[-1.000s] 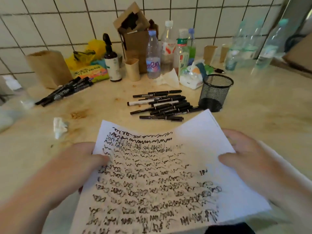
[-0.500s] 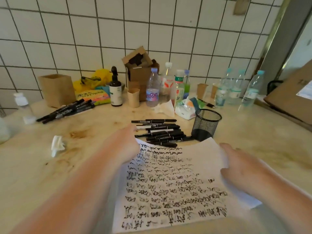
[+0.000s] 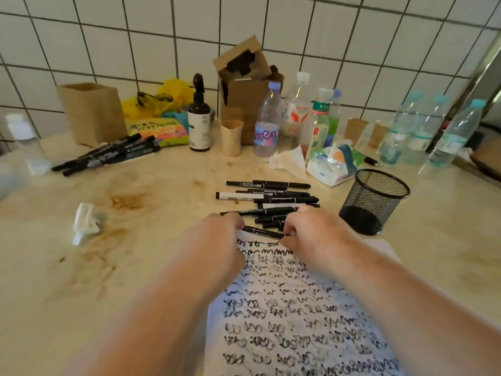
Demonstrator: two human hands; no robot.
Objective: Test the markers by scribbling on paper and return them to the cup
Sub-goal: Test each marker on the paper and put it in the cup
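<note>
We have both hands on the nearest marker (image 3: 262,231), lying at the paper's (image 3: 298,308) far edge, long axis running left to right. Our left hand (image 3: 221,240) pinches one end and our right hand (image 3: 311,234) curls its fingers round the other. It looks light, stiff and smooth, so grip mid-barrel. The mesh cup (image 3: 375,202) stands just right.

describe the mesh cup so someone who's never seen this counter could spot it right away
Start at the scribbled paper on the beige counter and look past its far right corner. The mesh cup stands upright there, right of the loose markers. It is the only black, see-through wire container; the other cups are solid tan.
</note>
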